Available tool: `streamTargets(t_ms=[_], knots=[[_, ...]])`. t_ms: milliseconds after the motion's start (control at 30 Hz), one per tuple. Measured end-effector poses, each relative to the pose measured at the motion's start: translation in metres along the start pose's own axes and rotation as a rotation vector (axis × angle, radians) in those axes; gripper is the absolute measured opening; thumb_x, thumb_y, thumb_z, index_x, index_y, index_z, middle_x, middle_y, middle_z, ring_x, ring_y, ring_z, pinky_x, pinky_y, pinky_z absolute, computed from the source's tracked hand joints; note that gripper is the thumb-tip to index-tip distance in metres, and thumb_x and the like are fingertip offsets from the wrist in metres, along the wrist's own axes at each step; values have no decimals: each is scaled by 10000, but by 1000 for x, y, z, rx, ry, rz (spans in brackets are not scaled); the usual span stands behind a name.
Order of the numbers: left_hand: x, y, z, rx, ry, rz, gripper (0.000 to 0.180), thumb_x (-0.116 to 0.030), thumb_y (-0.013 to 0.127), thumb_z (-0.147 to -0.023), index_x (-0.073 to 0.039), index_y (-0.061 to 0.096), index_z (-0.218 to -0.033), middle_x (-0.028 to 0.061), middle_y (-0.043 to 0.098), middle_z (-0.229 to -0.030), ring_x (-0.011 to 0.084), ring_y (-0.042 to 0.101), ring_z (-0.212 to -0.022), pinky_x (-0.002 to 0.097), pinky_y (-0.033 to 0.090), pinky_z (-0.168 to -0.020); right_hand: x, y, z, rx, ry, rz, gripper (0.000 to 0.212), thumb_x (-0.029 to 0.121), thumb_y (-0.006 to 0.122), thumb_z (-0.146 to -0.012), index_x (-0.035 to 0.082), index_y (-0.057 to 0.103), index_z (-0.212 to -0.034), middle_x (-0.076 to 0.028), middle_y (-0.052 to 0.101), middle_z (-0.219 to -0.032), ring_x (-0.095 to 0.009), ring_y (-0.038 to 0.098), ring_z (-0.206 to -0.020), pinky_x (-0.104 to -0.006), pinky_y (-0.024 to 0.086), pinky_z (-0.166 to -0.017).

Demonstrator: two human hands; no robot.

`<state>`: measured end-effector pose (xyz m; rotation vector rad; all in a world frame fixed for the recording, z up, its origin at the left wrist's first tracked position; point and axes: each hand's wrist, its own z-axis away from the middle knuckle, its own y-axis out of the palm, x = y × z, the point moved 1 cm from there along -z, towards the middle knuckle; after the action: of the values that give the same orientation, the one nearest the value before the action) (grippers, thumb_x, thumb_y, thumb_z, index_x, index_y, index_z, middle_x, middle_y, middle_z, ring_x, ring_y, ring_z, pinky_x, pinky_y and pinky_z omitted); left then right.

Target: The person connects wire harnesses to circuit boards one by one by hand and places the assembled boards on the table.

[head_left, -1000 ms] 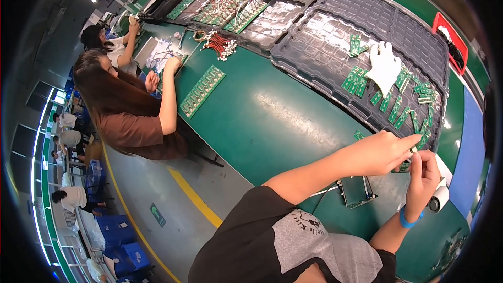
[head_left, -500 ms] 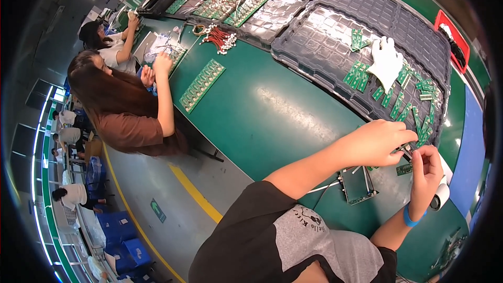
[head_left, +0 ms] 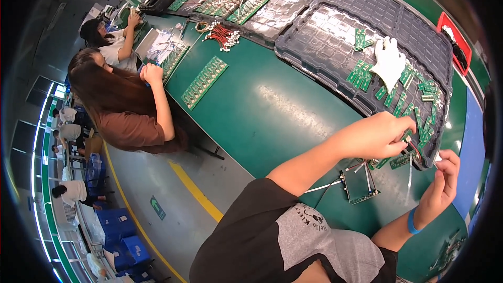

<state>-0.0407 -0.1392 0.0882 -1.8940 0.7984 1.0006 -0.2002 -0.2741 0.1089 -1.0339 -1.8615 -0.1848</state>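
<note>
My left hand (head_left: 385, 135) is closed, its fingertips pinching a small green circuit board (head_left: 407, 138) over the near edge of the black tray. Red and dark wires (head_left: 415, 150) run from that board toward my right hand (head_left: 443, 182). The right hand, with a blue band at its wrist, pinches a white connector (head_left: 438, 159) at the wires' far end. Below my left hand, a rectangular frame of thin boards (head_left: 360, 184) lies on the green table. Several small green boards (head_left: 403, 106) are spread in the tray just beyond my hands.
The black compartmented tray (head_left: 335, 65) bears a white glove (head_left: 390, 65). A red bin (head_left: 455, 42) stands beyond it at right. Leftward lie a long green board panel (head_left: 205, 83) and a red-and-white wire bundle (head_left: 222, 36). A co-worker in brown (head_left: 131, 126) sits at left.
My right hand has moved right and away from my left, drawing the wires out between them. The co-worker's raised hand has come down and in.
</note>
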Motion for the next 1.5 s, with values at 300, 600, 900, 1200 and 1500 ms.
streamTargets(t_ms=[300, 600, 900, 1200, 1500], knots=[[-3, -15, 3, -110, -5, 131, 251, -79, 593, -761, 15, 513, -980, 27, 429, -498, 67, 412, -431, 239, 333, -419, 14, 13, -3, 293, -73, 26, 242, -98, 387, -742, -50, 578, -883, -179, 592, -934, -118, 466, -625, -199, 354, -534], [-7, -20, 6, -27, -48, 320, 261, -85, 595, -769, 4, 528, -1005, -32, 359, -515, 23, 327, -466, 211, 265, -427, 15, 27, -6, 442, -118, 0, 278, -127, 339, -745, -65, 568, -891, -204, 597, -957, -194, 573, -726, -247, 434, -621], [-7, -18, 6, 81, -83, 260, 281, -101, 600, -743, 17, 519, -984, 28, 450, -507, 104, 416, -442, 260, 325, -431, 14, 25, -2, 326, -34, -46, 165, -97, 463, -762, -48, 564, -884, -168, 587, -871, -213, 567, -769, -262, 438, -654], [-3, -12, 5, 121, -87, 223, 275, -73, 585, -729, 10, 463, -962, 47, 470, -522, 123, 452, -463, 272, 349, -441, 11, 18, -3, 323, -127, 63, 89, -45, 537, -741, -34, 556, -828, -117, 520, -768, -192, 491, -700, -261, 378, -624], [6, -7, 2, 76, -189, 141, 248, -46, 558, -711, 15, 478, -938, 90, 501, -524, 149, 492, -471, 296, 383, -452, 13, 20, -2, 301, -95, 10, 42, 5, 535, -748, -25, 532, -778, -124, 505, -810, -201, 468, -753, -274, 360, -681]])
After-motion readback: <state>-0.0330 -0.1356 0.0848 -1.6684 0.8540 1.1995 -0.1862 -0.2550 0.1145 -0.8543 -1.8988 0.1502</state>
